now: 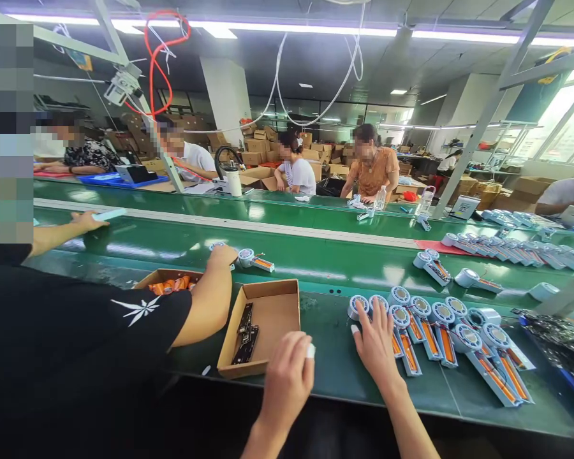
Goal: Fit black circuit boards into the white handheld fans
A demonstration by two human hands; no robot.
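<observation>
My left hand (289,370) is at the front right corner of a shallow cardboard box (294,315). Its fingers are curled together, a white cover is on one fingertip, and I cannot see inside its grip. Dark circuit boards (246,338) lie in the box. My right hand (377,347) is open, fingers spread, over the left end of a group of light-blue handheld fan bodies (442,313). Its fingertips reach two round fan heads; whether they press on them I cannot tell. The fans' open handles show orange strips and wires.
At left, a co-worker in a black shirt (76,344) reaches across the green conveyor (306,255), one hand near a fan body (256,260). A box of orange parts (172,284) stands there. Dark parts (559,344) lie far right. More people sit beyond the belt.
</observation>
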